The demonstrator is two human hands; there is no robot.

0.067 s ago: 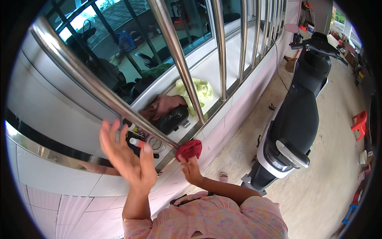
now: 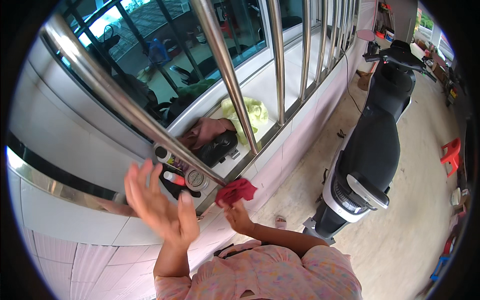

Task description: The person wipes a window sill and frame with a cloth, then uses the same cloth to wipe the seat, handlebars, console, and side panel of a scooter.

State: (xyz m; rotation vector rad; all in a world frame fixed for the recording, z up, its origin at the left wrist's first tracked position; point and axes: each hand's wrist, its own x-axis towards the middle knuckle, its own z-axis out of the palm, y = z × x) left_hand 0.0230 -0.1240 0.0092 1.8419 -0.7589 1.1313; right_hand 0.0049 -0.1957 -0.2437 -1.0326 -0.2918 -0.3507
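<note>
In the head view, the right hand (image 2: 239, 218) grasped a dark red cloth (image 2: 237, 193) by the foot of the nearest metal bar (image 2: 137, 115). The left hand (image 2: 161, 207) was raised, fingers spread, gripping nothing. A round tin (image 2: 196, 179) and a black case (image 2: 216, 149) lay behind the bar. Handling of the cloth seemed under way; how much was done or left could not be told.

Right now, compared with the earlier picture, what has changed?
The open left hand has dropped lower in the picture, uncovering more of the white-topped container. The red cloth now spreads wider. The right hand still grips it; the scooter and red stool stayed put.
</note>
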